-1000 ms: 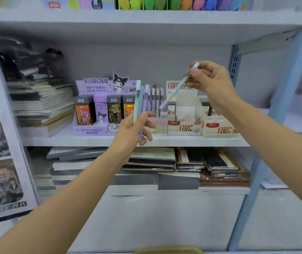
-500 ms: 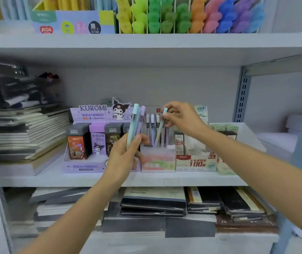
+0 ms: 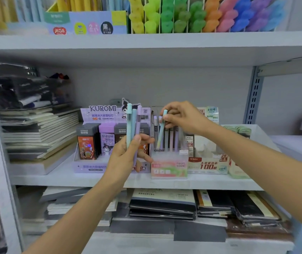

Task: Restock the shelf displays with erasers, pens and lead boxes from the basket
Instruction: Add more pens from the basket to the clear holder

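My left hand [image 3: 128,154] grips a small bunch of pastel pens [image 3: 133,123], mint, blue and lilac, held upright in front of the Kuromi lead-box display [image 3: 98,140]. My right hand [image 3: 180,116] pinches the top of a single mint pen [image 3: 161,134], whose lower end is down among the upright pens in the Fruit Soda pen display box [image 3: 169,167] on the middle shelf. The basket is out of view.
A "100" lead box display [image 3: 208,165] stands right of the pen box. Stacked notebooks [image 3: 38,136] fill the shelf's left. Colourful items [image 3: 201,15] line the upper shelf; dark notebooks [image 3: 164,204] lie on the lower one. A metal upright [image 3: 252,99] bounds the right.
My right hand came down from high on the right and lowered the mint pen into the pen display box. The camera view tilted up and moved closer; my left hand kept its pens.
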Tool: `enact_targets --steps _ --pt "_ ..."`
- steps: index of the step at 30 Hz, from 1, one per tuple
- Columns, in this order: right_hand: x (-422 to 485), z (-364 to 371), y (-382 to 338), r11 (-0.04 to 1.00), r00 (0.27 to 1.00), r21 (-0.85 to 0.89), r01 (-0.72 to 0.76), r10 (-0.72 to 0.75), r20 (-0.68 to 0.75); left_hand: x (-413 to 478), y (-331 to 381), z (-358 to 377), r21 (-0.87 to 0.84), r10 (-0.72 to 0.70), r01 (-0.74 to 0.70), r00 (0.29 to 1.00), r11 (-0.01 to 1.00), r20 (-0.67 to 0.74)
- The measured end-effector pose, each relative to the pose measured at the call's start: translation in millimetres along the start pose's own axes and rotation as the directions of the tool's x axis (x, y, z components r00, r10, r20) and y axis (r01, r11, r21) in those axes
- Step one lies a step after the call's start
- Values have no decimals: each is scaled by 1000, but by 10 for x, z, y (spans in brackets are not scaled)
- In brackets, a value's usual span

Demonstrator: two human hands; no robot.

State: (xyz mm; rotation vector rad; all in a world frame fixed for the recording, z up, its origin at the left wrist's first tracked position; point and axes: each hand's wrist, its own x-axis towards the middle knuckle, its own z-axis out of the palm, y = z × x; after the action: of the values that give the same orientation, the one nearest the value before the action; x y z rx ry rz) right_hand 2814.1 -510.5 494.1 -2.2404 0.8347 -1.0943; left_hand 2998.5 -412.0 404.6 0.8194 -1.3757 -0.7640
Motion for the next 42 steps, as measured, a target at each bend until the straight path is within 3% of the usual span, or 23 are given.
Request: enact_targets --steps 7,14,17,20,23,25,26,29,34,42 --pt "26 95 -23 1000 999 26 11 -10 -38 -3 36 18 29 -15 15 999 999 30" --pt "79 133 2 985 981 -171 16 -48 -186 2 68 -7 10 -50 50 998 999 39" --pt "107 198 26 941 984 -337 -15 -47 -174 -2 87 0 -1 -62 62 997 998 34" --pt "111 199 -33 926 986 -373 -48 -17 -168 -7 127 9 -27 -69 70 997 997 25" --pt "52 116 -185 991 972 -133 23 -53 -227 -10 171 10 -61 -66 67 998 996 25" --pt "-21 93 -313 985 989 164 57 -34 -142 -7 194 25 -66 -57 60 997 996 44" --pt "-59 110 -361 972 997 229 48 -33 -66 -8 205 43 -59 -54 57 997 997 56" --pt "-143 185 -423 965 997 261 31 -47 57 -34 235 106 -63 -71 76 994 995 81" --pt "-226 18 -459 877 999 479 -39 44 0 -93 253 104 -41 -131 134 988 990 83" --pt "-266 -76 -417 809 993 587 -35 97 -74 -45 265 146 -69 -133 133 991 989 0"
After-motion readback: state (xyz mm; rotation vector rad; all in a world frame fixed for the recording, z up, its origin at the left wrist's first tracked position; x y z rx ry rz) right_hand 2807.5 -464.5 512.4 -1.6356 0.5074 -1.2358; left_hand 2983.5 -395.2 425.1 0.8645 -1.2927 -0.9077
